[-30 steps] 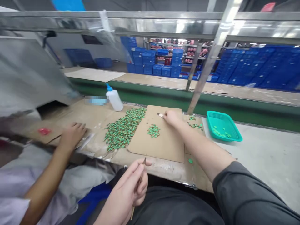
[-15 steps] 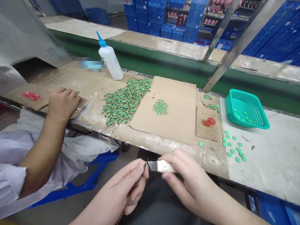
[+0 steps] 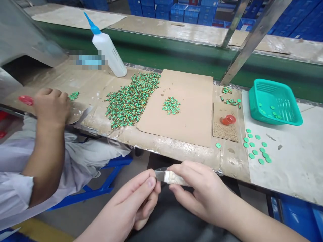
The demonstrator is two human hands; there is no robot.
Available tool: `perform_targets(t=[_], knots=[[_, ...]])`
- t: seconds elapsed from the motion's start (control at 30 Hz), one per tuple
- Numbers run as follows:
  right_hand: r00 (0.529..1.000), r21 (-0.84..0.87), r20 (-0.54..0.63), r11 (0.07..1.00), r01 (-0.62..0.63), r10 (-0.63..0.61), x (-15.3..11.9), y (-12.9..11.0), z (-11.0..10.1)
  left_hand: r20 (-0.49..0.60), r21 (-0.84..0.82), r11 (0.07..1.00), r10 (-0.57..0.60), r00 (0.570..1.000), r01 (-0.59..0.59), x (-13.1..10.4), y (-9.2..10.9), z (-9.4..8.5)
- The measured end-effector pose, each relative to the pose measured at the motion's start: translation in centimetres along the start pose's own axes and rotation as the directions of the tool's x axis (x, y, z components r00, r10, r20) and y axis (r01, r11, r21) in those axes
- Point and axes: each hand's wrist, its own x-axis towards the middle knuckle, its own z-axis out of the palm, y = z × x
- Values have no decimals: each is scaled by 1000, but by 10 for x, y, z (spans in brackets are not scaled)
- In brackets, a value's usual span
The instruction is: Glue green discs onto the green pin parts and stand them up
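My right hand (image 3: 199, 190) grips a knife (image 3: 176, 178) by its white, wrapped-looking handle, its short flat grey blade pointing left. Thumb and fingers of my left hand (image 3: 141, 198) are pinched together at the blade's end. The thin dark pointed tool that showed between them a moment earlier is mostly hidden now. Both hands are held over my lap, in front of the table edge. Beyond them, a sheet of brown cardboard (image 3: 191, 117) bears a small heap of green-and-gold pieces (image 3: 171, 106).
A large pile of similar pieces (image 3: 131, 101) lies left of the cardboard, near a white squeeze bottle (image 3: 109, 53). Rightward are a red cup (image 3: 229, 119), green discs (image 3: 252, 144) and a green basket (image 3: 276, 104). A co-worker's hand (image 3: 51, 104) rests at far left.
The blade has shifted slightly left, and its end now meets my left fingertips. The dark tip has gone from sight. The co-worker's hand has moved left, uncovering small green pieces. My view has tilted down.
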Motion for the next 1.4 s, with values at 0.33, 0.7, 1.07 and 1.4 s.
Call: perform_targets(t=[0.33,0.7,1.07,1.4], knots=[[999,34,-10,998,-49,49,-3,4,-1,15,97,995,-5,1000,4,-2,-1,-5],[997,118,29,990,-72,69,0,0,2,14,72,996,42,999,-43,-2,1,-2],[996,183,36,979,-88,83,0,0,1,-14,191,977,98,995,-94,-2,0,-6],[995,242,-2,965,-99,102,-2,1,3,-56,315,941,149,987,-124,-5,1,-4]])
